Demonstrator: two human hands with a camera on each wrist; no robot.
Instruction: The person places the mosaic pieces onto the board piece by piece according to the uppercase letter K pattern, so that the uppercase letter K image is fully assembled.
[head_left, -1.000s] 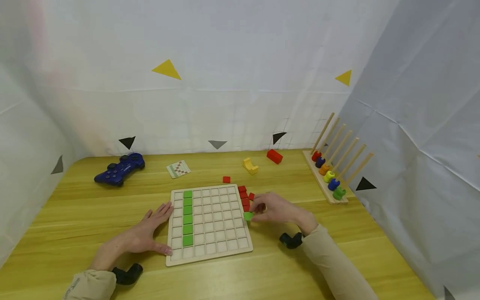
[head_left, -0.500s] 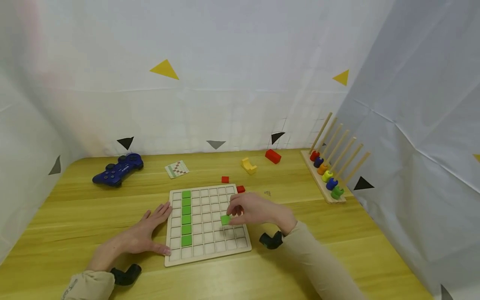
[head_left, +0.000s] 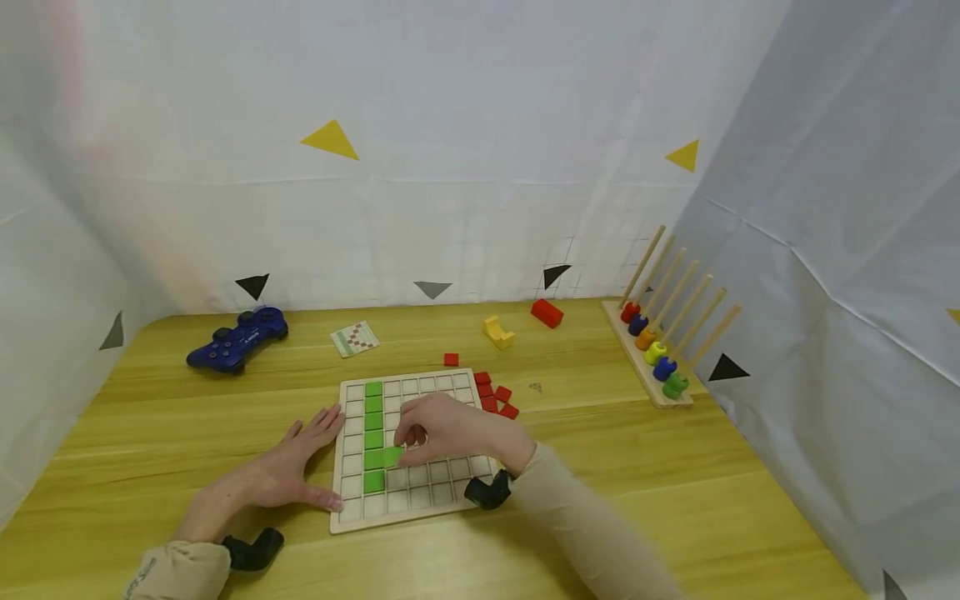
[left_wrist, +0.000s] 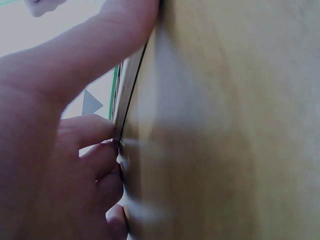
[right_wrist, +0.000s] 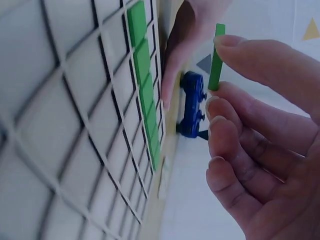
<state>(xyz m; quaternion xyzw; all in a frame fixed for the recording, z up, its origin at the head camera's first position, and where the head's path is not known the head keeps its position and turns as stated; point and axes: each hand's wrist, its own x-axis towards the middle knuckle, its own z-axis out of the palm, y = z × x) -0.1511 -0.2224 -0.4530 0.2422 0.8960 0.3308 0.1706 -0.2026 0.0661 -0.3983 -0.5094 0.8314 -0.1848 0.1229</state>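
A wooden grid board [head_left: 396, 502] lies on the table, with a column of several green square tiles [head_left: 373, 421] near its left side. My right hand [head_left: 453, 427] is over the board and pinches one more green tile [right_wrist: 216, 57] between thumb and fingertip. In the right wrist view that tile is held on edge, above the board's surface. My left hand [head_left: 288, 471] lies spread on the table, its thumb and fingertips against the board's left edge. Beyond the board's right edge lie several red tiles [head_left: 489, 403], partly beside my right forearm.
A small pattern card [head_left: 356, 338] and a blue game controller [head_left: 238, 342] lie at the back left. Behind the board are a lone red tile [head_left: 451, 359], a yellow curved block [head_left: 498, 333] and a red block [head_left: 547, 313]. A peg stand [head_left: 636, 348] with coloured rings stands at the right.
My right hand has moved left from beside the red tiles to over the board, carrying the green tile close to the green column. My left hand has stayed at the board's edge.
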